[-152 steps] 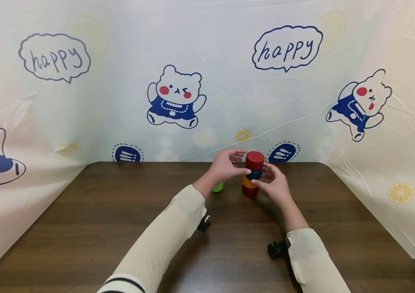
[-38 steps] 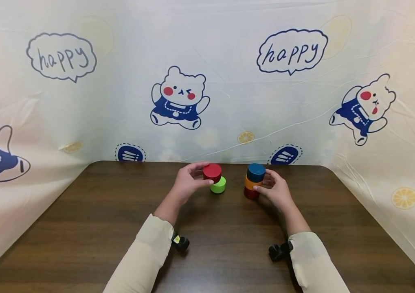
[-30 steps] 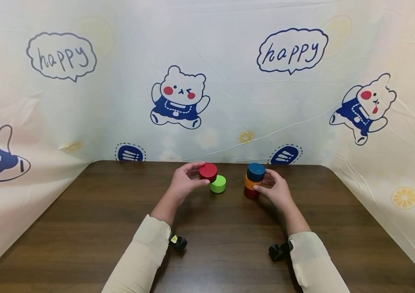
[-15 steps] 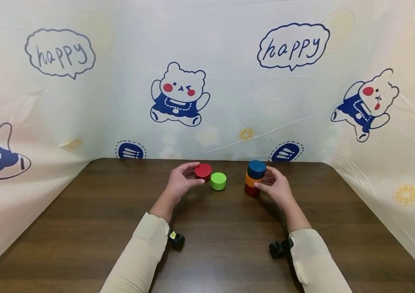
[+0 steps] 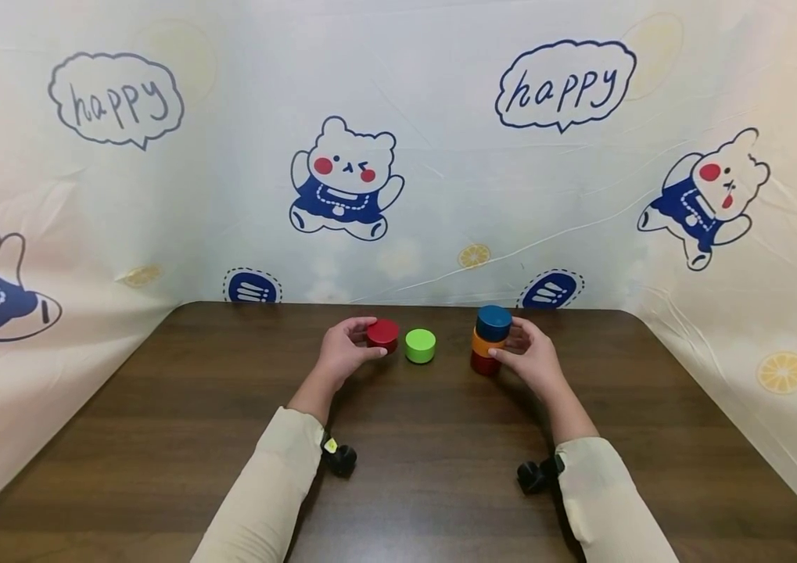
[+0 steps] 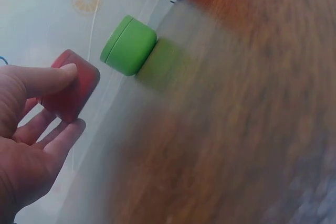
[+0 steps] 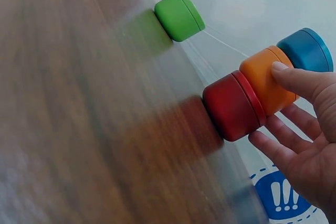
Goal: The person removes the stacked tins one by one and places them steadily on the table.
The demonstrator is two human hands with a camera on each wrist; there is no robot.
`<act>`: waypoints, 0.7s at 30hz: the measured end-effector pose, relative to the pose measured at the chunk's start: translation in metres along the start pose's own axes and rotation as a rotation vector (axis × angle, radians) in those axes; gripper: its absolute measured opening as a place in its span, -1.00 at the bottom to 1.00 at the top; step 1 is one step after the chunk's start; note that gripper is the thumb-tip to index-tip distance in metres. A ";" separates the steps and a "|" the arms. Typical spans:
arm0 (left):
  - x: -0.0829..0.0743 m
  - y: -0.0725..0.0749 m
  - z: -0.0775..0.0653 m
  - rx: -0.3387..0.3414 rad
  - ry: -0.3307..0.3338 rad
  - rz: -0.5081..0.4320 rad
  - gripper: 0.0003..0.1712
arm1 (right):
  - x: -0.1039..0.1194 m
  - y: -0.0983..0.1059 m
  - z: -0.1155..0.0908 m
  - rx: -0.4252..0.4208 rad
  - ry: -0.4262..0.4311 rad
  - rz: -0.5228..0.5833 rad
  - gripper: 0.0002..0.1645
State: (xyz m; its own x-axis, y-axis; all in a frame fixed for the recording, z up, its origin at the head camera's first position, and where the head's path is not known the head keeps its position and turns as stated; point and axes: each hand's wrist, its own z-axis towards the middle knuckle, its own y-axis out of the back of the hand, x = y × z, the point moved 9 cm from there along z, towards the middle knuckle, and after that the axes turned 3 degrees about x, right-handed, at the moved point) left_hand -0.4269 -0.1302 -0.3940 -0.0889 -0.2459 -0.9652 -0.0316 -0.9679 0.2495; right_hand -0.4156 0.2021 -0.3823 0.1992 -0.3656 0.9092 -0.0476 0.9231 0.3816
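In the head view my left hand (image 5: 339,352) pinches a small round red tin (image 6: 71,90) between thumb and fingers. The left wrist view shows this tin tilted, with a gap between it and the wooden table (image 5: 412,469). Just right of it a lidded green tin (image 5: 420,346) stands on the table. Farther right is a stack of three tins: a dark red one (image 7: 233,106) at the bottom, an orange one (image 7: 265,74) in the middle, a blue one (image 7: 307,51) on top. My right hand (image 5: 533,360) grips the stack at the orange tin, thumb on its near side.
A printed cloth (image 5: 398,141) with bears and speech bubbles hangs behind and on both sides of the table. Black wrist cameras sit below both hands. The back edge of the table runs just behind the tins.
My left hand has taken the red tin off the top of the stack and carried it left and down, past the green tin. My right hand has stayed at the stack.
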 end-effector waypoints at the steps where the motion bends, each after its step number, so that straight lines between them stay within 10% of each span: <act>1: 0.002 0.000 0.001 -0.001 0.004 0.015 -0.33 | 0.000 0.000 0.000 -0.001 0.000 0.001 -0.21; 21: 0.018 0.000 0.002 0.008 0.048 0.168 -0.33 | -0.001 0.000 0.001 -0.004 -0.026 0.004 -0.20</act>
State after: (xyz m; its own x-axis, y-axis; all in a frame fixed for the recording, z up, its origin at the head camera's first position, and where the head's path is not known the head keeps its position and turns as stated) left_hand -0.4305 -0.1344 -0.4116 -0.0457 -0.4070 -0.9123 -0.0282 -0.9123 0.4084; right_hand -0.4163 0.2021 -0.3837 0.1731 -0.3645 0.9150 -0.0444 0.9252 0.3769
